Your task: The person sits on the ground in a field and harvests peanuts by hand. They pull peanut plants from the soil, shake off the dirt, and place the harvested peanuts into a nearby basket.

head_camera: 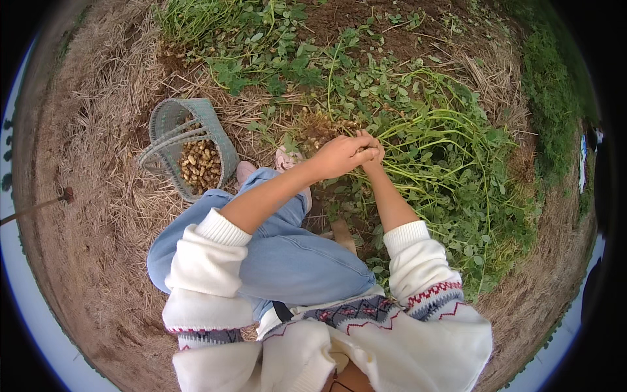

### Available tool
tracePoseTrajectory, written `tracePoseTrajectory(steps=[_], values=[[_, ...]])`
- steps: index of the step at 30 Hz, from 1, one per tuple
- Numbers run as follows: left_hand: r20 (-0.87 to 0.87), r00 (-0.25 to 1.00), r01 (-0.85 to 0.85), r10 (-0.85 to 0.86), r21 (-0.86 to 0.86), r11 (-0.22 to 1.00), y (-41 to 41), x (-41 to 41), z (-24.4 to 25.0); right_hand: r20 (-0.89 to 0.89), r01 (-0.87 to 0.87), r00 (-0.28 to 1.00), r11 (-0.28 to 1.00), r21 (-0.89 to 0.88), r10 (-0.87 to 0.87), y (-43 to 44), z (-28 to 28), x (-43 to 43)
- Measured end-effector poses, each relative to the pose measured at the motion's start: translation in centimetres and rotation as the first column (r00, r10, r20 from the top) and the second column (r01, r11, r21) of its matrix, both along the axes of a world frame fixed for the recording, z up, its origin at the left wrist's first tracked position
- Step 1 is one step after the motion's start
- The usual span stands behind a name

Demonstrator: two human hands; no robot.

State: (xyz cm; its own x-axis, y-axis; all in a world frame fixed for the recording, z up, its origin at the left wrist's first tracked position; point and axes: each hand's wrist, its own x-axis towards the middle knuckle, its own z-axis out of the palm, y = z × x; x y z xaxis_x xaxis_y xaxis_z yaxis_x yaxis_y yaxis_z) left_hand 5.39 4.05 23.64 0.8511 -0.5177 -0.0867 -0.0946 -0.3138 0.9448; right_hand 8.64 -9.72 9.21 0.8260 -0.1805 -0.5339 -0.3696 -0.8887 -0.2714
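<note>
My left hand [341, 156] and my right hand [372, 147] meet in front of me, at the root end of a pulled bunch of peanut plants [431, 147]. The left one lies across the other, and the fingers overlap, so what is between them is mostly hidden. Brown roots with some peanut pods [316, 130] show just beyond them. To the left, a woven plastic basket [220, 132] leans on its side a little, with unshelled peanuts [201, 164] inside and its handles towards the left.
More peanut plants [196, 22] with roots lie at the upper left. Dry straw [112, 117] covers the ground around the basket. Bare soil [343, 17] shows at the top. My pink shoes [289, 159] are close to the basket. A thin rod [36, 209] reaches in from the left edge.
</note>
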Motion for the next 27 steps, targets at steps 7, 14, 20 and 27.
tracePoseTrajectory(steps=[7,14,20,27], values=[[-0.559,0.802,-0.138,0.21,0.169,0.976,10.3,1.4,3.4,0.086,-0.336,0.936,0.939,-0.075,0.342,-0.9,3.1,2.8],[-0.646,0.161,-0.64,0.747,0.508,0.577,30.4,-10.7,-4.6,0.073,-0.26,0.965,0.959,0.112,0.253,-3.5,0.6,2.7],[-0.397,0.056,-0.773,0.916,0.564,0.291,33.9,-10.1,-10.6,0.134,-0.228,0.97,0.953,0.199,0.203,-4.8,6.3,2.5],[-0.125,0.463,-0.463,0.878,0.811,0.359,31.5,-9.5,-11.4,0.192,-0.395,0.914,0.894,0.213,0.358,-4.6,8.8,0.6]])
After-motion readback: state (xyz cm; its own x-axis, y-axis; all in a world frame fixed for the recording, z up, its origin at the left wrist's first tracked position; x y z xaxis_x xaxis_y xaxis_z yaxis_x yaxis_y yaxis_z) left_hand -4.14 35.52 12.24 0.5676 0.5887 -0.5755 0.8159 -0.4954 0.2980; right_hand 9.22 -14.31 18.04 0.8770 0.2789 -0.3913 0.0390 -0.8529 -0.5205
